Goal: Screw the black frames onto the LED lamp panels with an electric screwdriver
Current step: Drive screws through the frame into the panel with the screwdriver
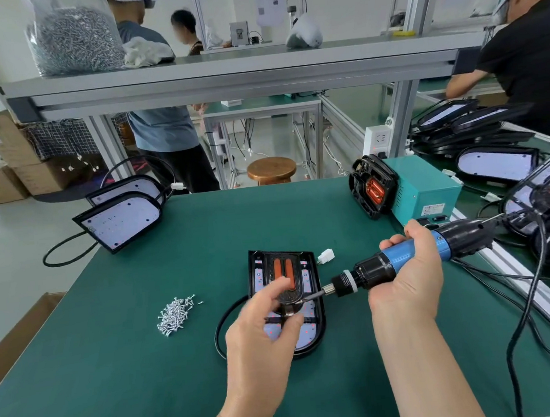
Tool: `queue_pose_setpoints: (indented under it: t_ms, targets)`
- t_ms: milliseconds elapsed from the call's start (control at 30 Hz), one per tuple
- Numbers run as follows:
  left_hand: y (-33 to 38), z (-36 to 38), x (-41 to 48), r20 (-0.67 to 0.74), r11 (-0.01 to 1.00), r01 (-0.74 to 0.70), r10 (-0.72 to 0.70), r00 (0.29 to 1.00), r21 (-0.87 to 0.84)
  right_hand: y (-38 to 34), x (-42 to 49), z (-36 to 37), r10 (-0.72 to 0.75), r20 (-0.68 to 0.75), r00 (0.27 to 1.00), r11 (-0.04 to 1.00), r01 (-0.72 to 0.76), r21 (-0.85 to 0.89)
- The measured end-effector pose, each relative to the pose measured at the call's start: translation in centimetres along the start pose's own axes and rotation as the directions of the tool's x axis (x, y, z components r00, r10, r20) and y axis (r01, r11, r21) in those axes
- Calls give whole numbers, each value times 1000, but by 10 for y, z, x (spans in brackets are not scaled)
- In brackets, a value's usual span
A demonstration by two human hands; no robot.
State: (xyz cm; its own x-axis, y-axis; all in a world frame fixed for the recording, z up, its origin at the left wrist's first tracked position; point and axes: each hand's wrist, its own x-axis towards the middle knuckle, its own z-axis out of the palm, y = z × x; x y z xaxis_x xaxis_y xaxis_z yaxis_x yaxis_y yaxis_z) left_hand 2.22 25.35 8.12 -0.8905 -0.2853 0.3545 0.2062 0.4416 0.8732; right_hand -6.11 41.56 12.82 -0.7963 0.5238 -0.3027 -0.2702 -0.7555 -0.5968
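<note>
As seen from the head view, found lying flat at the middle of the green tabletop (115, 369): one LED lamp panel (309, 332), rounded end toward the camera, with black frame (299, 262) seated on top and two orange strips showing at its far end.

Left hand (263, 324) over the near half of the panel, thumb and forefinger curled together, pinching a small metal piece (289, 312) too small to identify, right at the driver's bit tip.

Right hand (410, 273) wrapped fully round the blue barrel of the electric screwdriver (367, 271), tool held nearly level, bit pointing left across the panel's right edge.

Just beside the panel's far right corner: white connector (326, 256). Curving out from the panel's left side: black cable loop (222, 331).

Left of the panel, apart from it: loose pile of screws (175, 316).

At the far right of the tabletop: teal power box (425, 190), with a framed lamp (372, 186) propped upright against its left face.

At the far left edge: two unframed panels (121, 222), tilted, one behind the other.

On the adjoining bench to the right: stacked lamps (458, 128), a person in a black shirt (525, 57) working there.

On the overhead shelf: bag of screws (74, 36).
</note>
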Motion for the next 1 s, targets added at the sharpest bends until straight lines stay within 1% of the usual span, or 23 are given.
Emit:
queue_pose_setpoints:
  t_ms: [33,67,100,133,167,200,233,300,400,533,667,900,1000]
  targets:
    - [-5,-4,5,-54,993,-48,54,997,103,-1,2,1,-25,13,1000,1000,25,-4]
    - [-10,-7,11,-89,982,-43,60,994,184,-1,5,3,-59,32,998,998,60,-15]
    - [-15,-11,18,-92,972,38,-17,996,232,-1,7,5,-100,58,993,994,102,-33]
    - [-18,-14,26,-71,951,164,-150,986,263,-1,8,8,-144,91,985,987,150,-52]
    - [-23,-16,35,-34,916,273,-275,961,293,-1,10,10,-188,128,974,978,197,-69]
    - [-26,-15,41,12,882,337,-361,933,331,0,10,12,-225,168,960,967,241,-82]
    - [-27,-13,47,55,858,367,-412,909,358,1,11,15,-253,209,945,956,277,-94]
    - [-28,-6,55,115,833,382,-459,881,401,5,11,20,-274,284,919,941,317,-117]
    - [-30,4,60,153,828,397,-486,861,396,12,9,24,-265,373,889,930,337,-145]
    - [-29,9,62,156,842,414,-487,859,346,22,9,22,-225,451,864,917,344,-201]
    - [-27,10,61,145,839,427,-495,857,337,29,9,21,-210,479,852,905,355,-235]
    - [-25,11,59,138,841,440,-499,855,316,35,11,22,-193,476,858,910,337,-240]
    - [-24,12,59,130,842,443,-498,857,308,36,12,23,-184,503,845,904,346,-251]
